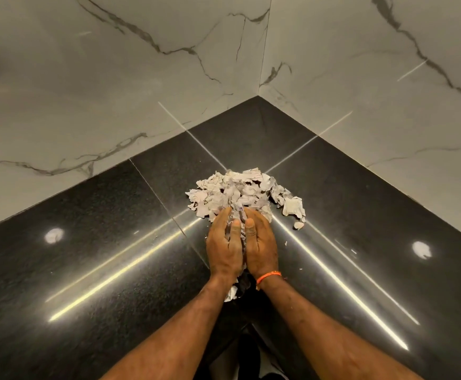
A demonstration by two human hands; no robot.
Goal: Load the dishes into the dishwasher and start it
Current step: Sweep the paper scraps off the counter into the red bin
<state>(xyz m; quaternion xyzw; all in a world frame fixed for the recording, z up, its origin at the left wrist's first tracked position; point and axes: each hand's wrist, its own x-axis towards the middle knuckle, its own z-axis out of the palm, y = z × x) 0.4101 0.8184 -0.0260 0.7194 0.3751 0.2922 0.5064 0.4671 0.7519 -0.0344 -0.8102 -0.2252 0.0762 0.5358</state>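
A heap of crumpled, torn paper scraps (pixel 240 192) lies on the black polished counter (pixel 114 256) in a corner. My left hand (pixel 224 245) and my right hand (pixel 261 242) are pressed together side by side, gripping a bunch of the paper between them at the near edge of the heap. Paper sticks out between my thumbs and below my wrists (pixel 232 293). An orange thread band (pixel 269 277) circles my right wrist. No dishes or dishwasher are in view.
White marble-patterned walls (pixel 114 78) meet in a corner behind the heap. Small paper bits (pixel 299 224) lie scattered on the counter to the right of my hands. Ceiling lights reflect as bright spots and streaks on the glossy black surface.
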